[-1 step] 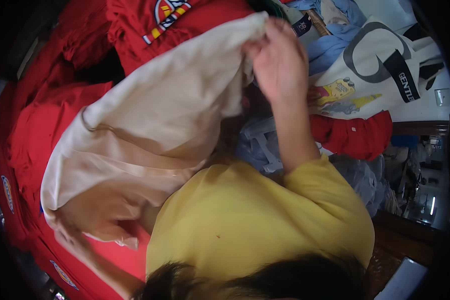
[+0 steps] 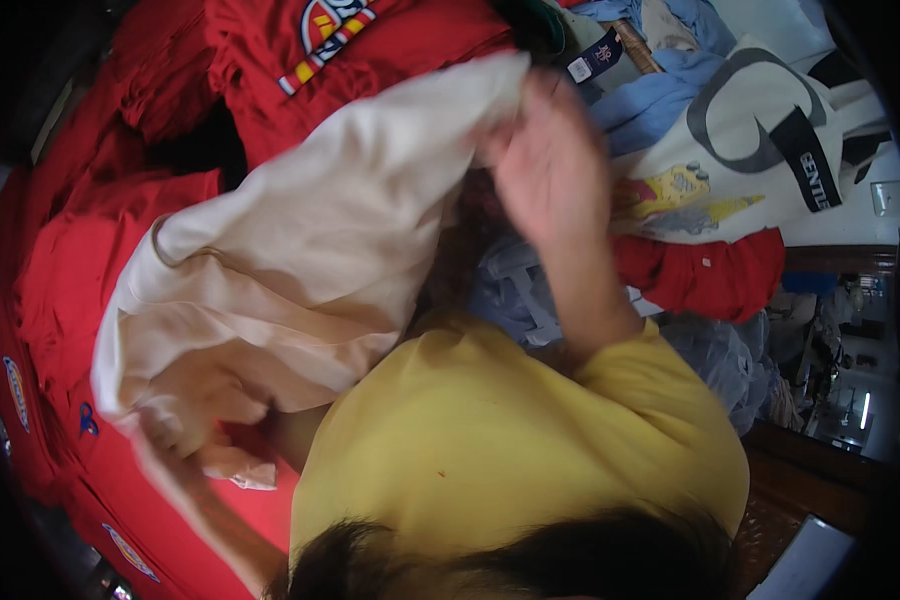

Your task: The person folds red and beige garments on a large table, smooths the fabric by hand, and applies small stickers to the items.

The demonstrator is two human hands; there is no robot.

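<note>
A large cream garment (image 2: 310,250) hangs stretched between my two hands. My right hand (image 2: 545,165) grips its upper corner at the top middle of the view, fingers closed on the fabric. My left hand (image 2: 195,405), blurred at the lower left, holds the garment's lower end, partly wrapped in the cloth. My yellow shirt (image 2: 490,430) fills the lower middle of the view.
Red garments (image 2: 80,260) are piled at the left and underneath, and a red shirt with a round emblem (image 2: 360,40) lies at the top. To the right lie a white tote bag (image 2: 750,130), blue cloth (image 2: 650,100), another red garment (image 2: 710,275) and grey-blue fabric (image 2: 515,285).
</note>
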